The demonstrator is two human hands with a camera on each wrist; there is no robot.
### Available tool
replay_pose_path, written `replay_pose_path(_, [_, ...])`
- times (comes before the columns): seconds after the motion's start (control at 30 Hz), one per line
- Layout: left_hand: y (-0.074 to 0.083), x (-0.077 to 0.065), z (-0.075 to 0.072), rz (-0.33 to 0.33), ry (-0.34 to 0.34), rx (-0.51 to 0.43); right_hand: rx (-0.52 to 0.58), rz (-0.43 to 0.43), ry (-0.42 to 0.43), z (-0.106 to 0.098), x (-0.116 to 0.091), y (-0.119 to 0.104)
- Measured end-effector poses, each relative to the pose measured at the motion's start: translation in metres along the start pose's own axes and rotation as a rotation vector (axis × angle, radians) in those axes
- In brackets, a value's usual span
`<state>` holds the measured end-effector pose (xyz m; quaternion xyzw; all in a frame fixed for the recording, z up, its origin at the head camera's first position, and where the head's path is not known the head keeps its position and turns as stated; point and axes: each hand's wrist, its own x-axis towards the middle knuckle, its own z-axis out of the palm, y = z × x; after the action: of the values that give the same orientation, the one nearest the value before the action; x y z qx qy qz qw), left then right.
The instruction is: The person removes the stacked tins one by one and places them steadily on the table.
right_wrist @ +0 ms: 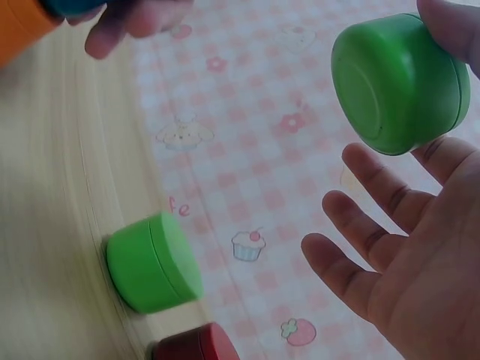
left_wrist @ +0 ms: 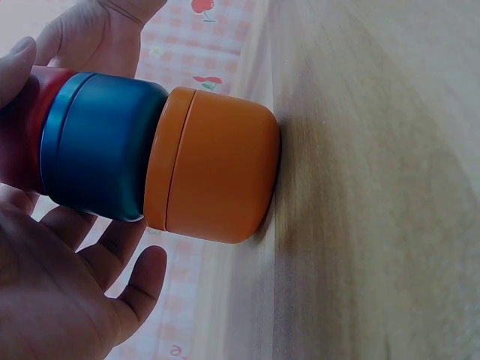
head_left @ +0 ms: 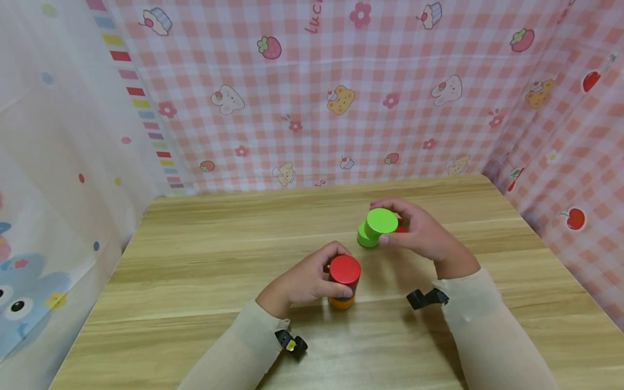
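Observation:
Three round lidded jars stand stacked upright: an orange jar [left_wrist: 214, 165] on the table, a blue jar [left_wrist: 105, 146] on it, and a red jar [head_left: 345, 270] on top. My left hand [head_left: 314, 276] grips the stack near its top, thumb on the near side and fingers round the far side. To the right and farther back, my right hand [head_left: 414, 230] holds a green jar [right_wrist: 401, 82] between thumb and forefinger, off the table, the other fingers spread. Below it a second green jar [right_wrist: 154, 262] stands on the table. A second red jar [right_wrist: 199, 345] stands beside that, partly hidden by the right hand in the head view.
The wooden table [head_left: 205, 254] ends at a pink checked cloth [head_left: 302, 108] behind. More cloth hangs at the right, and a white patterned curtain [head_left: 63, 162] at the left. A small black camera is strapped to each wrist.

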<state>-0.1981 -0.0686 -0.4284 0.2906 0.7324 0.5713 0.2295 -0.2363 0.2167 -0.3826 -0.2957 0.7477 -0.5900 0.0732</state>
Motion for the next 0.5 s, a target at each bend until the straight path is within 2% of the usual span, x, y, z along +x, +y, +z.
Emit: replay_pose_path(0.5, [-0.001, 0.001, 0.0, -0.003, -0.003, 0.01, -0.062, 0.061, 0.116, -0.016, -0.002, 0.009])
